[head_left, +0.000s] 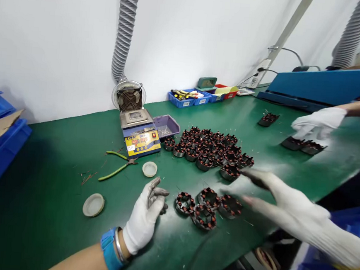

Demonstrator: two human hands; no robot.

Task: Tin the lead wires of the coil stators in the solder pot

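a: i'm on the head feed now. left hand [145, 215] rests on the green mat [55, 175], white knit glove, fingers curled together with nothing between them.

b: and the right?

a: right hand [286, 208] is blurred, spread flat over the four wound stators [207, 206] lying just in front of the person. it holds nothing that i can make out (the blur hides the fingertips).

b: how would those handle?

a: i'd judge them small but dense: a stiff steel ring with copper coils on the teeth. the rim is the place to pinch; the thin wire looks easy to nick. knit gloves should bite well on the metal.

b: anything else?

a: a bigger heap of stators [213, 148] sits further back, beside a solder pot [139, 134] with a yellow panel. green-handled cutters [118, 165] and two round lids lie left of it. a co-worker's gloved hand [320, 121] hovers over two more stators far right.
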